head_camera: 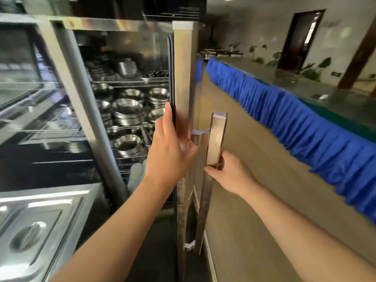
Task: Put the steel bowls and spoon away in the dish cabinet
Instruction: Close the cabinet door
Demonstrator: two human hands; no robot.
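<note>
Tall brushed-steel cabinet door frame (184, 78): dull satin sheen, streaked lower down. Long square steel door handle (216, 137): smoother, warm reflective finish. Stacked round steel bowls (128, 110) inside: bright, mirror-glossy. Thin wire shelves (130, 83): shiny metal. Steel tray lid at lower left (30, 231): polished, strong highlights. Pleated blue cloth skirt (284, 110): matt, soft folds. Tan floor (254, 151): matt, faintly scuffed.

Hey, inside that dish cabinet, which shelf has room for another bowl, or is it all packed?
The middle rack is crowded with stacked steel bowls. The rack below holds one bowl stack, with some bare wire on its left, beside the cabinet's post. The left hand rests flat on the door edge.
</note>
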